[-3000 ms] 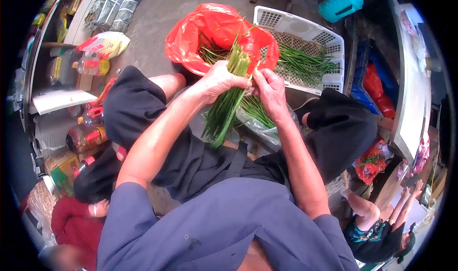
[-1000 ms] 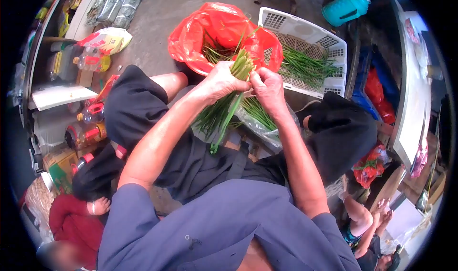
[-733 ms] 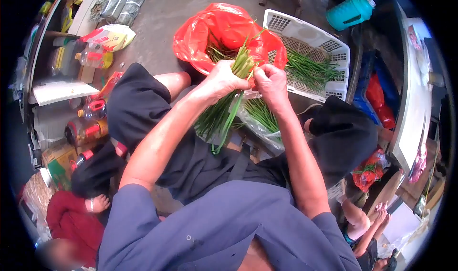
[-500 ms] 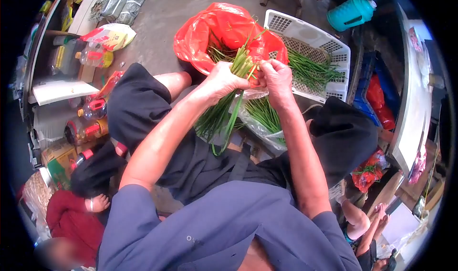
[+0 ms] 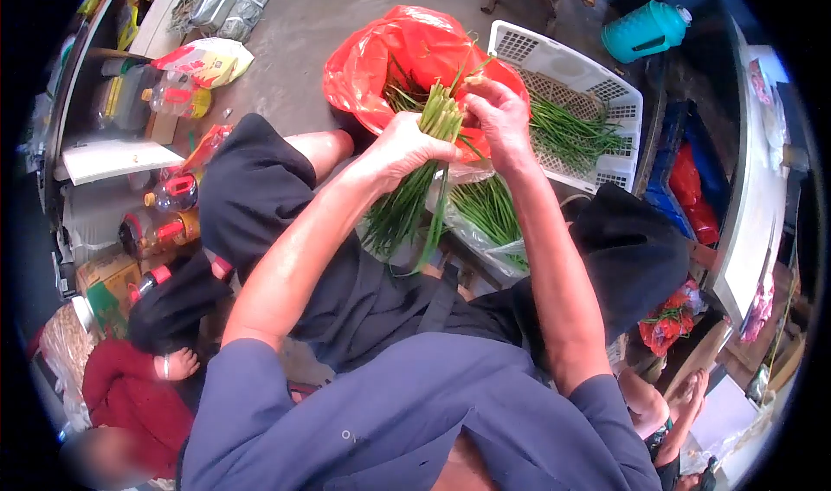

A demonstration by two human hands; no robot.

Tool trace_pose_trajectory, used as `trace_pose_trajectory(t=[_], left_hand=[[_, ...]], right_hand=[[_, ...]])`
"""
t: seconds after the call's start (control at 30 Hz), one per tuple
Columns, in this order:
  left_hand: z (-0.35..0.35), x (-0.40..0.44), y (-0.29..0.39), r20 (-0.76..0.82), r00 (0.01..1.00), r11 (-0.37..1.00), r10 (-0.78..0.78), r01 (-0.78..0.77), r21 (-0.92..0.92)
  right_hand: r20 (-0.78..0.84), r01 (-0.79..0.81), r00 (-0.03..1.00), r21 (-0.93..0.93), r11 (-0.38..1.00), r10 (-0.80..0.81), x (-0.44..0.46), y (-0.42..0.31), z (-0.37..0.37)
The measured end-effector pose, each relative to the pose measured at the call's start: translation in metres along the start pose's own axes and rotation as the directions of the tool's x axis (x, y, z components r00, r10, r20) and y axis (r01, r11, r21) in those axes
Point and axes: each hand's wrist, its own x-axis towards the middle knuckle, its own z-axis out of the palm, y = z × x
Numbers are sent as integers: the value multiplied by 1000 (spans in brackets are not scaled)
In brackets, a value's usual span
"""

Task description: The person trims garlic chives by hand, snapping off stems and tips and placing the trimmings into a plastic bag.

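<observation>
My left hand [image 5: 411,147] is wrapped round a bunch of garlic chives [image 5: 443,115]. Their pale cut ends point up and away from me, while the long green leaves hang below my fist toward my lap. Close by the pale ends, my right hand [image 5: 500,121] has its thumb and fingers pinched together; what is between them is too small to make out. Beyond both hands a red plastic bag [image 5: 372,63] stands wide, with loose green stalks inside. Under my right forearm, more chives [image 5: 485,207] lie in a clear plastic bag [image 5: 506,253].
A white plastic basket [image 5: 636,119] holding more greens [image 5: 567,132] stands beyond my right hand. Farther right are a teal jug [image 5: 642,34] and a blue crate [image 5: 666,166]. Bottles [image 5: 173,192] line the left side. A person in a red sleeve [image 5: 130,383] sits at lower left.
My right hand has risen slightly and its fingers have drawn away from the side of the bunch toward its tips. My left hand still holds the chives. The whole view has shifted slightly.
</observation>
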Motion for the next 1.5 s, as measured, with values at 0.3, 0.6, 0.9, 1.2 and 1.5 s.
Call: trace_pose_trajectory(t=[0.3,0.6,0.9,1.2,1.5], left_hand=[[1,0,5,-15,1000,997,18,-19,-74],[1,1,-1,10,1000,999,14,-13,-52],[2,2,-2,5,1000,998,10,-11,56],[7,-2,6,-6,1000,1000,24,-24,18],[9,-7,16,-24,1000,1000,19,-19,-15]], right_hand=[[-19,-34,999,33,999,35,-21,3,-2],[16,213,975,-381,900,-224,-20,9,3],[101,357,906,-705,613,-411,-24,7,1],[-143,180,955,-422,888,-261,-2,31,-20],[-49,72,996,-146,987,-80,-14,9,-6]])
